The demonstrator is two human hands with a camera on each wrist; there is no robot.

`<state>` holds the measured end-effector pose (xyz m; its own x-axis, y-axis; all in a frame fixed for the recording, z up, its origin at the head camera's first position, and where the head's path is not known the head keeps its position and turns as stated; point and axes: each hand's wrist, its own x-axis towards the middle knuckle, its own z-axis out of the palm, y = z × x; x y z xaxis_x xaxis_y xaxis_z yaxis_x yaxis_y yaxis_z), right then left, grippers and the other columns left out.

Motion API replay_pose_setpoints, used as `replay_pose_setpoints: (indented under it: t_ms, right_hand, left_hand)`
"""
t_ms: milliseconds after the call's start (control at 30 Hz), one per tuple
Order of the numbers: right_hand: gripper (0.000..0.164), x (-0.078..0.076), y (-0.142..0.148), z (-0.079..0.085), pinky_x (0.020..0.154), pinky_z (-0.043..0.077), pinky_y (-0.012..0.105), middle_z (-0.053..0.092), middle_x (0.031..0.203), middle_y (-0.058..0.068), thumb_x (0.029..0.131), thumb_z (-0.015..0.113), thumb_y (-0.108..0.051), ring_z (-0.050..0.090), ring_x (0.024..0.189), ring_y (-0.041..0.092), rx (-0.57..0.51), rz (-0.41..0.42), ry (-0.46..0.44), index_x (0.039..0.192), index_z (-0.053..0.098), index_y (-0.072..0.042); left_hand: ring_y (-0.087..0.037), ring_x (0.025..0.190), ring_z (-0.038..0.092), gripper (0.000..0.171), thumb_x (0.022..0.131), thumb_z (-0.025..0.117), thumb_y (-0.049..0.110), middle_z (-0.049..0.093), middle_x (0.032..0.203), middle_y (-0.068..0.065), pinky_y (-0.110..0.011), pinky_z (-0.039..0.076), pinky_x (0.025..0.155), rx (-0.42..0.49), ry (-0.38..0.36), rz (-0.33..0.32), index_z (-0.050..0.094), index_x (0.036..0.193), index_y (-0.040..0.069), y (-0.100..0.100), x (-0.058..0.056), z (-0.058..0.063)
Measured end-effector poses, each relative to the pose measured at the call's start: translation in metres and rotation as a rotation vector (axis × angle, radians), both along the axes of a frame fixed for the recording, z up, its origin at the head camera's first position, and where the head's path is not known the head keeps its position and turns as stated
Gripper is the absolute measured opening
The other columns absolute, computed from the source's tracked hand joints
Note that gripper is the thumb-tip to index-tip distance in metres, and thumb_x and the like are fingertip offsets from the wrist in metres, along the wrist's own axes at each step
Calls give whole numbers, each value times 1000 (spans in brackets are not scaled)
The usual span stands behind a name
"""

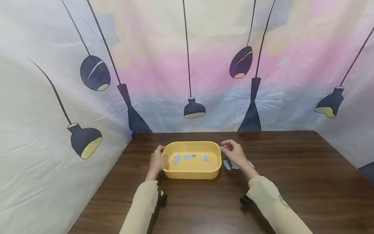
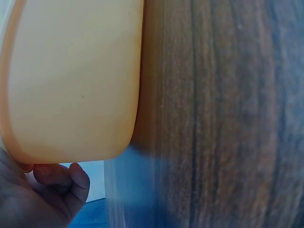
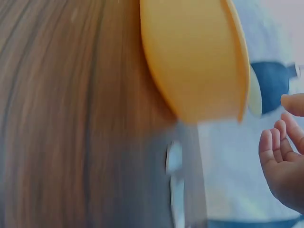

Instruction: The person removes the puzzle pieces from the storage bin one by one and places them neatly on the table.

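Observation:
A yellow plastic basin (image 1: 191,175) stands on the table with three light-blue scraps (image 1: 177,159), apparently torn paper, lying on its floor. My left hand (image 1: 157,161) grips the basin's left end at the rim. In the left wrist view, that hand's fingers (image 2: 78,183) curl against the outside of the end wall. My right hand (image 1: 235,154) hovers by the basin's right rim, its fingers loosely bent. The right wrist view shows the right hand (image 3: 287,164) apart from the basin (image 3: 199,61), with nothing in it.
More light-blue scraps (image 1: 226,165) lie on the table just right of the basin, partly hidden under my right hand. The dark wooden table (image 1: 292,182) reaches back to a fabric backdrop (image 1: 163,107) printed with hanging lamps.

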<state>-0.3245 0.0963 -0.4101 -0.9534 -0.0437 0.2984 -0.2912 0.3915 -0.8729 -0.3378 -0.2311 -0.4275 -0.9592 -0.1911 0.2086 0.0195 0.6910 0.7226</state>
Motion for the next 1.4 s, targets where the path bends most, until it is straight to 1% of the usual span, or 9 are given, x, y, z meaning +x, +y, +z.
replay_pose_setpoints:
  t_ms: [133,267,400,600,767,900,1000,1233,1400]
  right_hand:
    - [28,-4,-36,1,77,52,31,65,95,15,89,63,-14,62,88,24,25,99,49,110,62,5]
    - [30,-13,-66,0,87,52,40,64,104,19,91,58,-8,62,97,29,95,171,-65,116,59,8]
    - [32,-22,-80,-4,95,49,43,62,113,22,93,56,-6,59,106,33,104,151,-190,122,57,9]
    - [37,-29,-83,-9,96,50,44,61,119,26,91,58,-6,58,111,37,139,112,-266,124,56,11]
    - [41,-33,-83,-15,92,50,42,61,117,24,83,65,3,57,100,31,231,99,-317,122,58,11]
    - [25,-37,-87,-17,73,48,32,58,86,15,75,63,12,49,76,21,289,130,-316,100,59,13]
    - [26,-37,-89,-18,66,38,27,43,75,8,72,57,16,38,69,18,286,162,-320,98,58,12]
    - [46,-33,-89,-16,73,45,29,63,116,21,72,58,15,48,82,21,317,148,-314,116,64,9]
    - [38,-31,-89,-16,58,42,23,66,102,19,73,62,12,48,63,14,287,200,-333,111,66,7]
  left_hand:
    - [-17,63,57,41,85,56,4,69,89,-18,-23,41,53,2,3,12,58,126,6,-2,3,0]
    - [-19,66,59,40,85,56,3,70,93,-20,-24,41,54,-4,13,13,58,125,4,-3,4,1]
    - [-20,70,62,41,85,56,4,71,97,-21,-24,42,56,-8,6,-3,58,126,4,1,5,2]
    - [-22,74,65,39,86,56,4,72,102,-21,-26,45,58,-3,17,5,59,125,6,6,4,2]
    - [-20,72,62,39,86,57,4,71,99,-20,-25,43,57,-4,11,5,59,125,6,6,4,0]
    - [-20,71,62,39,86,57,5,71,98,-19,-25,43,56,2,18,8,59,125,6,2,5,1]
    - [-20,70,61,38,87,57,4,71,96,-19,-25,43,56,-8,20,17,59,125,6,0,6,2]
    - [-18,66,59,39,88,57,4,69,90,-16,-24,41,56,-15,4,-1,58,127,7,1,6,3]
    - [-17,66,58,39,87,57,5,69,89,-16,-24,41,57,-4,11,5,59,126,6,2,5,3]
